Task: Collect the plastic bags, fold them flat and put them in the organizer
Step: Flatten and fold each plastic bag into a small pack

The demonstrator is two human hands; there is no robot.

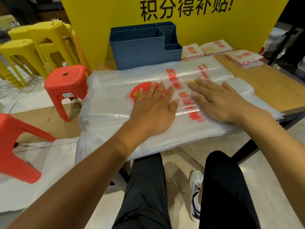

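Observation:
A large clear plastic bag (113, 103) with red print lies spread across the wooden table (267, 90), its left end hanging over the table's edge. My left hand (153, 109) and my right hand (219, 101) both press flat on the bag near its middle, fingers straight, side by side. Behind the bag stands a blue organizer (140, 52) with several compartments, all looking empty from here. Three folded bags (216, 47) with red print lie at the back right of the table.
A yellow board (247, 22) with black characters stands behind the table. A red stool (66, 86) is close on the left, another red stool (18, 146) lies tipped nearer. Yellow stools (38, 45) are stacked at the far left. My legs are under the table.

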